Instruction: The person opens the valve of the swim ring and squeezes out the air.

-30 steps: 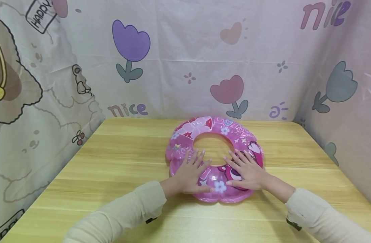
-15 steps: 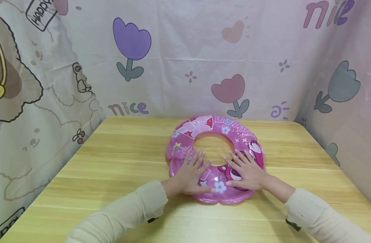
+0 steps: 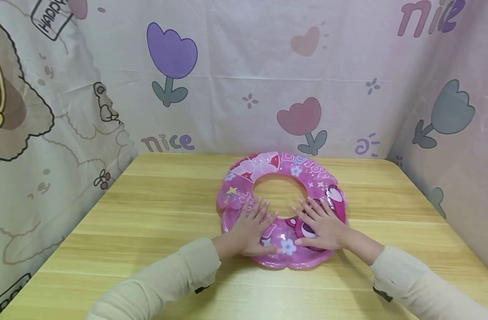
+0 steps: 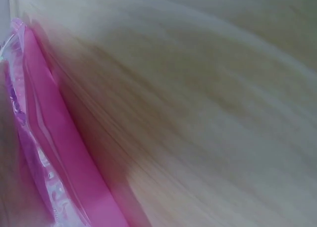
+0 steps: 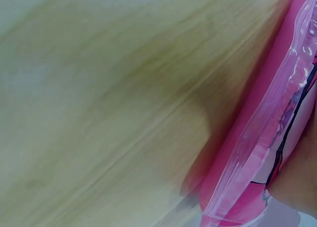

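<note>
A pink inflatable swim ring (image 3: 259,166) printed with a bow, flowers, stars and a cartoon bear lies flat on the wooden table. My left hand (image 3: 251,231) rests with spread, straight fingers on its near left part, fingertips close to the inner hole. On the near right part, my right hand (image 3: 323,226) lies the same way, over the bear print. A white flower print shows between the two thumbs. In the left wrist view, the ring's pink side (image 4: 69,138) runs along the left edge. The right wrist view has the ring's seam (image 5: 247,143) beside a bit of the hand.
The light wood table (image 3: 148,200) reaches back to a patterned cloth (image 3: 228,53) hanging behind it and on both sides. Beige sleeves (image 3: 168,275) cover both forearms, with a dark strap under each cuff.
My right hand has shifted very slightly to the left in the head view, along with a small shift of the whole picture. Both hands stay on the swim ring.
</note>
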The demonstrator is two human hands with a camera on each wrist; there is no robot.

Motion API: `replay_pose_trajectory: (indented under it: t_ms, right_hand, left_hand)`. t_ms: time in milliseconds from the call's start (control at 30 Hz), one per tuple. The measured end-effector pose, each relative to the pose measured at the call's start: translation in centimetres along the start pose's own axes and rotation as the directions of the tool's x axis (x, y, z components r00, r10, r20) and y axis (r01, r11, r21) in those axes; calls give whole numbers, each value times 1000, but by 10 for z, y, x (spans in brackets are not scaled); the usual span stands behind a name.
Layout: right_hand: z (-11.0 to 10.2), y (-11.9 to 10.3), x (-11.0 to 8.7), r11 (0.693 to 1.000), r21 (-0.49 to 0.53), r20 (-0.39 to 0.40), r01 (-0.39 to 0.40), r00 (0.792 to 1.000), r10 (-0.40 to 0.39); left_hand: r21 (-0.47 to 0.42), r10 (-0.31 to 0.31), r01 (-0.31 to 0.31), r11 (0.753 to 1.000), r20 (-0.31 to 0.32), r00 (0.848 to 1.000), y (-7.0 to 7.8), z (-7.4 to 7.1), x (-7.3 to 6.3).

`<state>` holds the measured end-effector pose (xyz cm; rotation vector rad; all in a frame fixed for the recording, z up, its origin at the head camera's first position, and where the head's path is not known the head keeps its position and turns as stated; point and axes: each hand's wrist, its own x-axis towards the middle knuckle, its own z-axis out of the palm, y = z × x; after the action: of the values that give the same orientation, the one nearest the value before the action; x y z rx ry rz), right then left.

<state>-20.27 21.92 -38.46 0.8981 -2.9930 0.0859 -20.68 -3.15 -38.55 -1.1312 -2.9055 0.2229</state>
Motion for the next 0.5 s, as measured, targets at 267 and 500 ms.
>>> replay_pose_trajectory:
  t_ms: [267,500]
  right_hand:
    - [1,-1,1,1000,-4,22,-9,1000,9]
    - [2,0,2,1000,-9,22,-9,1000,9]
  left_hand:
    - [9,-2,2,1000,15,1000,0,0,1]
    - [9,-18,17,1000,38,999,2,-1,2]
